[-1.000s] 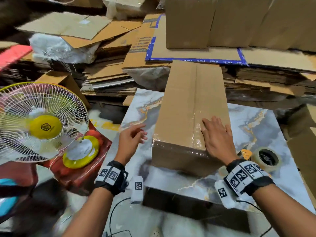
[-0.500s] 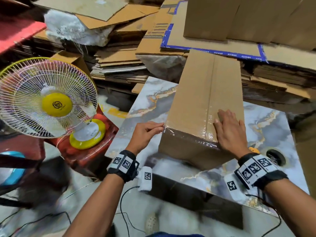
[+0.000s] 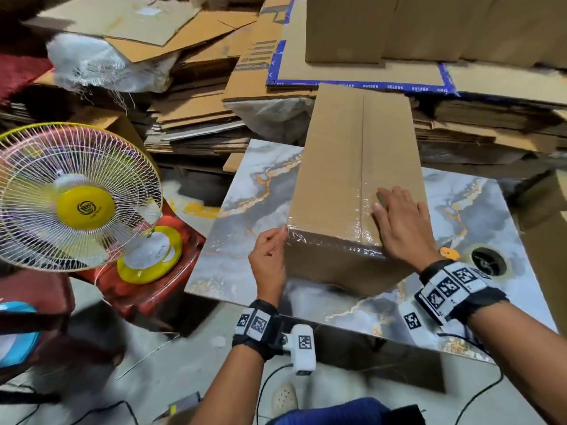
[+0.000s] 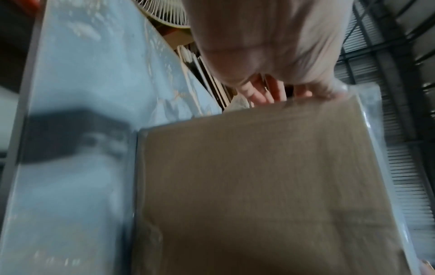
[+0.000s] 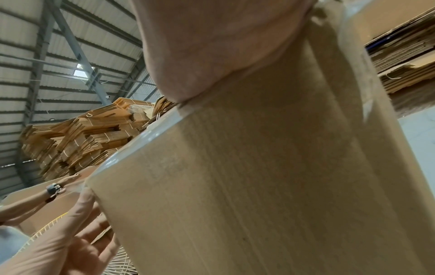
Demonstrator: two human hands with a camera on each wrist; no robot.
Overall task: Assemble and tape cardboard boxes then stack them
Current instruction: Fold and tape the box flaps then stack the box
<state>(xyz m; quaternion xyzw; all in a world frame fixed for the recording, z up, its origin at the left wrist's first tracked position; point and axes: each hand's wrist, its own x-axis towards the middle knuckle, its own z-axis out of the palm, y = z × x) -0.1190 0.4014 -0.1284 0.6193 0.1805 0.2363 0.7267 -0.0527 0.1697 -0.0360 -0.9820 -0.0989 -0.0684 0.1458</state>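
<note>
The right hand (image 3: 399, 228) lies flat and wide on the box (image 3: 352, 179) to hold it down, while the left hand (image 3: 270, 256), fingers loosely bent, presses the tape (image 3: 334, 240) at the corner

Matt brown cardboard box (image 3: 346, 167), its near edge wrapped in glossy, wrinkled clear tape (image 3: 334, 240). It sits on a polished marble-patterned counter (image 3: 245, 240). Left of frame, a white wire-grille fan (image 3: 73, 194).

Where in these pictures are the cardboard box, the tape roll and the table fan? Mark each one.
cardboard box (image 3: 331, 167): head view, on its top face, left of the centre seam.
tape roll (image 3: 488, 261): head view, on its dark core, right of the box.
table fan (image 3: 84, 207): head view, on the yellow hub.
</note>
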